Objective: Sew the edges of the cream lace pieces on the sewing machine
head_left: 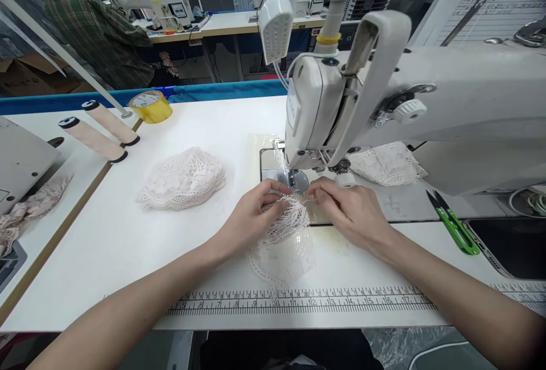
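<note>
White lace fabric [288, 225] lies in front of the needle of a white sewing machine [315, 108], its lower end spread over the table toward the printed ruler. My left hand [256, 210] is closed on the lace's upper left edge, thumb and fingers pinching it close to the presser foot [292, 179]. On the other side of the foot, my right hand [350, 208] is closed too, thumb and forefinger together by the lace's right edge. Thin threads seem to run to those fingertips; exactly what they pinch is too small to make out.
A lace pile [183, 179] lies to the left, with more lace [386, 164] under the machine arm. Green thread snips [454, 225] and a dark phone-like slab [507, 247] lie right. Thread cones [96, 139] and yellow tape [151, 107] stand back left. A person [98, 40] sits beyond.
</note>
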A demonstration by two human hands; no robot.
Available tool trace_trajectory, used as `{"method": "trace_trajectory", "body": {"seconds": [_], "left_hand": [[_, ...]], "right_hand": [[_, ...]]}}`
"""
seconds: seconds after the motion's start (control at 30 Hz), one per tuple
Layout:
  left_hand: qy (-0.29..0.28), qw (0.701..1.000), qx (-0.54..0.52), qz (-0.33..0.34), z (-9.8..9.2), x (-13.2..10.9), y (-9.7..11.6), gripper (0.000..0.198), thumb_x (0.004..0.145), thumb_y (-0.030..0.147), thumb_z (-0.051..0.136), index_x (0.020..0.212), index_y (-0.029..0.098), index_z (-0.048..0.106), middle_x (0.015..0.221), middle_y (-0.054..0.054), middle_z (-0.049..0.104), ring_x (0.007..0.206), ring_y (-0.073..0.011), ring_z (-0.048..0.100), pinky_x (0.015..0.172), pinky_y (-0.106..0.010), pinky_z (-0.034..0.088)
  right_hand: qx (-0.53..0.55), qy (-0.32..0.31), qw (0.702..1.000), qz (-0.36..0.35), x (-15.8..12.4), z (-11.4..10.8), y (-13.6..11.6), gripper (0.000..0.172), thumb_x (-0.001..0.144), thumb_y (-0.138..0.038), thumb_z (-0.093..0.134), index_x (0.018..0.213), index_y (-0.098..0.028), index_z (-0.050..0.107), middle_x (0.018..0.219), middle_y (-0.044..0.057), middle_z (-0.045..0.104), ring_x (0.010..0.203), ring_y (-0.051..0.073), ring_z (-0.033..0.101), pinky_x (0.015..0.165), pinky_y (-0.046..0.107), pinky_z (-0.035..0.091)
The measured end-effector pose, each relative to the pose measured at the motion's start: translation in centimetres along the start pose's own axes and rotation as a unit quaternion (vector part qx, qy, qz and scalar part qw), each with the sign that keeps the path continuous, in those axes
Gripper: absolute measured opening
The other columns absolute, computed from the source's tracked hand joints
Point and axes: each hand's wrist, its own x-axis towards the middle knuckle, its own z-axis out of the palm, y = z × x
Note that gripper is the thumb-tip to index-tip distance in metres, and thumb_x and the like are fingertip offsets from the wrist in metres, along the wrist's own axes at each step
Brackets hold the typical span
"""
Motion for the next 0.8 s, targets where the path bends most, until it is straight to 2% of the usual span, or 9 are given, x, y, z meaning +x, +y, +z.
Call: {"method": "trace_trajectory", "body": {"seconds": [0.1,0.17,0.23,0.33,0.4,0.5,0.57,0.67,0.8], "left_hand": [[-0.004,1.0,0.008,0.003,0.0,0.0,0.0,0.021,0.093,0.035,0.055,0.108,0.021,0.055,0.067,0.004,0.053,0.052,-0.0062,0.039,0.044,-0.016,0.033],[-0.009,1.0,0.015,0.006,0.0,-0.2,-0.1,0.021,0.093,0.035,0.054,0.109,0.022,0.055,0.069,0.004,0.054,0.051,-0.0056,0.038,0.043,-0.016,0.033],[-0.008,1.0,0.023,0.009,0.0,-0.3,-0.1,0.021,0.094,0.035,0.053,0.11,0.023,0.054,0.07,0.003,0.055,0.052,-0.0059,0.039,0.043,-0.016,0.034],[0.001,0.999,0.037,0.022,0.0,-0.4,-0.1,0.02,0.094,0.035,0.053,0.109,0.023,0.055,0.073,0.002,0.057,0.056,-0.0074,0.044,0.045,-0.017,0.037],[0.002,0.999,0.045,0.027,0.0,-0.4,-0.1,0.02,0.094,0.035,0.052,0.11,0.023,0.054,0.076,0.002,0.059,0.055,-0.0072,0.044,0.045,-0.018,0.037],[-0.003,0.998,0.054,0.036,0.1,-0.4,0.0,0.021,0.094,0.036,0.052,0.11,0.023,0.054,0.08,0.001,0.062,0.054,-0.0068,0.046,0.045,-0.019,0.036],[-0.004,0.997,0.063,0.045,0.2,-0.3,0.0,0.024,0.091,0.037,0.056,0.11,0.022,0.054,0.087,-0.001,0.065,0.062,-0.0088,0.054,0.049,-0.02,0.039],[0.007,0.995,0.081,0.053,0.2,-0.3,0.0,0.027,0.086,0.035,0.064,0.109,0.022,0.056,0.098,-0.003,0.067,0.072,-0.0121,0.061,0.054,-0.022,0.044],[0.006,0.996,0.081,0.037,0.1,-0.2,0.0,0.023,0.085,0.03,0.064,0.106,0.023,0.057,0.093,-0.001,0.069,0.069,-0.0117,0.062,0.055,-0.022,0.045]], "right_hand": [[0.051,-0.016,0.998,-0.017,0.0,0.0,-0.3,0.04,0.094,-0.049,0.042,0.097,-0.02,0.069,0.066,0.001,0.065,0.054,0.014,0.056,0.053,0.027,0.036],[0.064,-0.032,0.997,-0.028,0.1,0.0,-0.1,0.041,0.091,-0.053,0.049,0.101,-0.02,0.07,0.064,0.0,0.064,0.053,0.014,0.056,0.053,0.026,0.037],[0.028,-0.023,0.999,-0.029,0.2,0.0,0.4,0.035,0.093,-0.045,0.048,0.097,-0.019,0.072,0.057,-0.001,0.06,0.045,0.013,0.05,0.047,0.025,0.033],[-0.079,0.072,0.994,-0.019,0.3,-0.4,1.2,0.037,0.092,-0.028,0.039,0.079,-0.016,0.072,0.058,0.003,0.06,0.038,0.011,0.039,0.04,0.027,0.023],[-0.076,0.105,0.991,-0.024,0.2,-0.8,1.0,0.038,0.091,-0.028,0.041,0.074,-0.015,0.071,0.061,0.005,0.062,0.04,0.012,0.039,0.04,0.028,0.024],[0.059,0.017,0.998,-0.024,-0.2,-1.2,-0.3,0.033,0.091,-0.042,0.053,0.092,-0.016,0.074,0.053,-0.001,0.057,0.041,0.012,0.043,0.044,0.027,0.033],[0.125,-0.044,0.991,-0.012,-0.3,-1.2,-1.0,0.032,0.087,-0.046,0.062,0.101,-0.02,0.073,0.062,-0.001,0.063,0.046,0.011,0.048,0.047,0.026,0.038],[0.183,-0.1,0.978,0.001,-0.2,-1.2,-1.2,0.022,0.088,-0.041,0.061,0.09,-0.023,0.073,0.076,0.0,0.068,0.052,0.011,0.051,0.048,0.024,0.037],[0.235,-0.125,0.963,0.041,0.2,-1.2,-0.3,0.025,0.092,-0.042,0.055,0.087,-0.024,0.073,0.061,-0.003,0.061,0.048,0.011,0.048,0.044,0.024,0.033]]}}
